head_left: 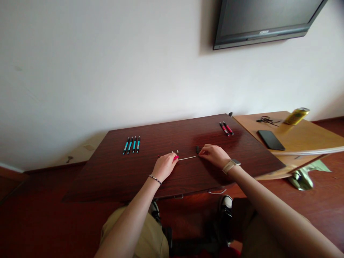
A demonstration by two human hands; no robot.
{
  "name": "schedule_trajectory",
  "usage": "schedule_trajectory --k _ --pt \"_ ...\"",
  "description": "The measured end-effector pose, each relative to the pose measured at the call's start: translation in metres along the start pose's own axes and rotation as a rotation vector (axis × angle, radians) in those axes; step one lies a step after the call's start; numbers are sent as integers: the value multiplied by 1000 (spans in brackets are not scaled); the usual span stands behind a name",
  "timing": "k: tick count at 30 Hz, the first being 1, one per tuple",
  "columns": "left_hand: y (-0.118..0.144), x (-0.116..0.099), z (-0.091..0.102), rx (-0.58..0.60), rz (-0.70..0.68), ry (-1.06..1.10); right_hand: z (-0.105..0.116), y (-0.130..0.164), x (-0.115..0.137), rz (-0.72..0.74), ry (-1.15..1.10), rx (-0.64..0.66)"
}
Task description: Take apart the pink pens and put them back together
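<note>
A thin white pen refill (187,158) lies across the middle of the dark wooden table (113,175). My left hand (164,167) pinches a small red pen piece at the refill's left end. My right hand (214,155) holds the refill's right end, beside a small black pen part (197,149). A few tiny white and dark bits (174,152) lie just behind my left hand. Several blue pens (131,144) lie in a row at the back left. Two red pens (226,128) lie at the back right.
A lighter wooden table (303,138) to the right carries a black phone (270,139), a yellow can (296,116) and a tangle of black cord (266,120). A dark screen (263,19) hangs on the white wall. My knees and shoes show below the table edge.
</note>
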State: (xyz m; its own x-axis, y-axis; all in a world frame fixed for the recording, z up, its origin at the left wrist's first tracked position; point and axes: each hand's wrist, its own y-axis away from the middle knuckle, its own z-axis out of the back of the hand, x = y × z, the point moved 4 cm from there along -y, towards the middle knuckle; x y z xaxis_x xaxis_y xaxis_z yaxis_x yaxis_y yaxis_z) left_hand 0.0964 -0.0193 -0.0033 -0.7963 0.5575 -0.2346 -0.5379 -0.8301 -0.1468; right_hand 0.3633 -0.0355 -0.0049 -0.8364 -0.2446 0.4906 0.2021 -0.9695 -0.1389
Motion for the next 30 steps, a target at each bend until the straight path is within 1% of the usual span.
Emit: schedule_trajectory --k 5,9,15,30 --pt "-1 0 -1 0 3 -18 -2 -1 0 11 -15 8" --pt "-2 -1 -3 -9 -6 -21 -2 -1 1 -11 1 3" --pt "-3 -5 -1 2 -6 -25 -4 -3 3 -11 -2 10" --pt "-8 -13 -4 -3 -13 -29 -11 -11 16 28 28 12"
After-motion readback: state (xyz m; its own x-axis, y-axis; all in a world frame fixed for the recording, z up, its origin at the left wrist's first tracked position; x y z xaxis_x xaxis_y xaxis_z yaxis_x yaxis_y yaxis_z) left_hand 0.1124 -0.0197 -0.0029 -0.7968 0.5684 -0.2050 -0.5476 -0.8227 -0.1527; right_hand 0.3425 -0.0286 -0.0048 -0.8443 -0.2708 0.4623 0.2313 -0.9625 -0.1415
